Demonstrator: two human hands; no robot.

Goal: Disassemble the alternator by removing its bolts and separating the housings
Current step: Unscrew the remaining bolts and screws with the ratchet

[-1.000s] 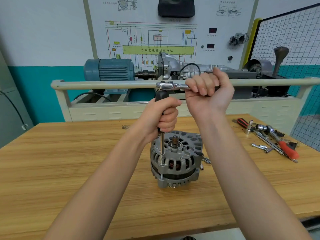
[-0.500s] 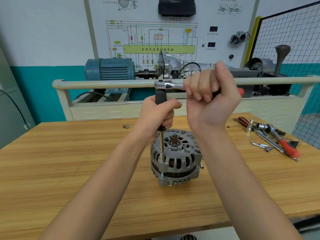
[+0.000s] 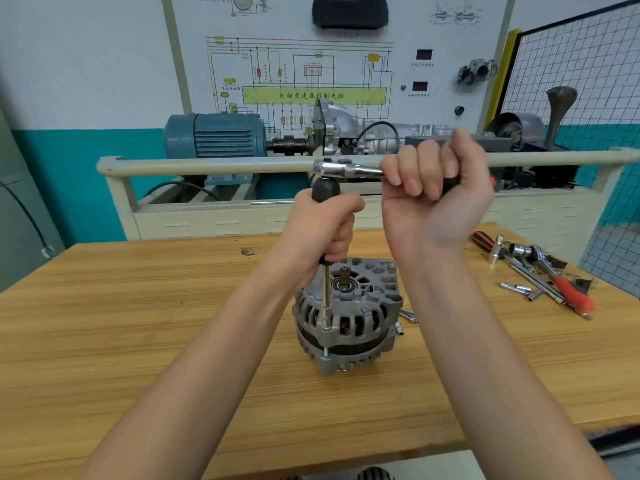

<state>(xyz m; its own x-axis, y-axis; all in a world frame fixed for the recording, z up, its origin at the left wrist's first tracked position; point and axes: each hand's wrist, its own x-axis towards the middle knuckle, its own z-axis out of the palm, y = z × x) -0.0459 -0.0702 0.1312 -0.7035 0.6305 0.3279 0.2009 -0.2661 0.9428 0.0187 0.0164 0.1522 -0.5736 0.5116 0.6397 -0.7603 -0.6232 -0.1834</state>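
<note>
Head view: right hand (image 3: pixel 437 194) and ratchet handle (image 3: pixel 349 169) further right than before

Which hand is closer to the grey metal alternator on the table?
Left. The left hand grips the black driver handle just above the grey metal alternator; the right hand holds the silver ratchet higher up.

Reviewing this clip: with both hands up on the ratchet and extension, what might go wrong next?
1. Neither the left hand nor the right hand steadies the alternator; it stands free on the table and may twist or tip.
2. The long extension could lean and slip off the bolt.
</note>
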